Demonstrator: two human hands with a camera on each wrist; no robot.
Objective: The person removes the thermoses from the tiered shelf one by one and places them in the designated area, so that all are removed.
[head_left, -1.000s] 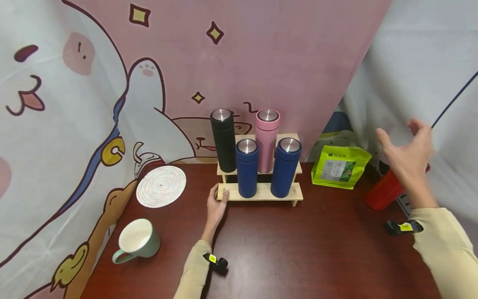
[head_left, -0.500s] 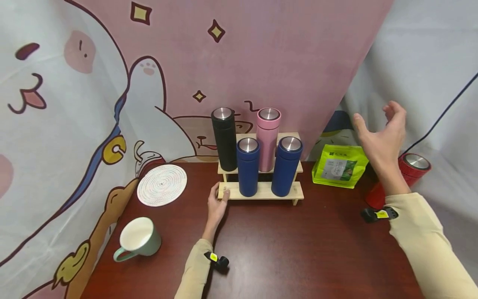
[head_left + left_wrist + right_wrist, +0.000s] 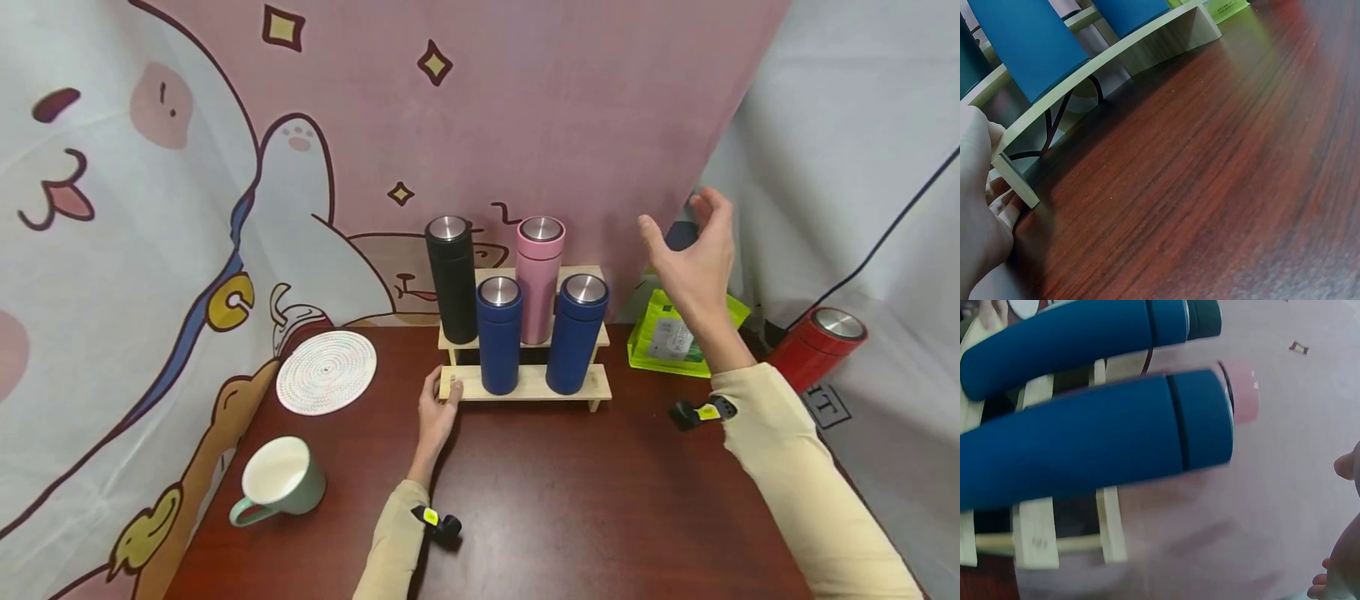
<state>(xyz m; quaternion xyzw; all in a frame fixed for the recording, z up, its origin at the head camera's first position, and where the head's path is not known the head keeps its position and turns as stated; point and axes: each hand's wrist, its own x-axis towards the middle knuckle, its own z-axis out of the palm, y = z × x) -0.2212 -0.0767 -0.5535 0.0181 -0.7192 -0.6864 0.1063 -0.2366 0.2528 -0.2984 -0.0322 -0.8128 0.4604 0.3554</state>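
Note:
My left hand (image 3: 437,415) grips the left end of a two-step wooden rack (image 3: 534,385), thumb on top of the lower step; the left wrist view shows its fingers around the end leg. Two blue thermos bottles stand upright on the lower step, a left one (image 3: 498,337) and a right one (image 3: 577,335). Behind them, on the upper step, are a black thermos (image 3: 452,283) and a pink thermos (image 3: 539,279). My right hand (image 3: 697,258) holds nothing, raised in the air right of the rack with thumb and fingers spread apart, partly covering a green bag.
Behind the right forearm are the green bag (image 3: 660,337) and a red thermos (image 3: 813,350), tilted in view, its lower part hidden. A black cord (image 3: 877,242) runs by the right curtain. At left are a round woven mat (image 3: 326,372) and a mint-green mug (image 3: 303,492).
My right hand has moved left from beside the red thermos to in front of the green bag, uncovering the thermos's lid. The left hand and the rack have stayed put.

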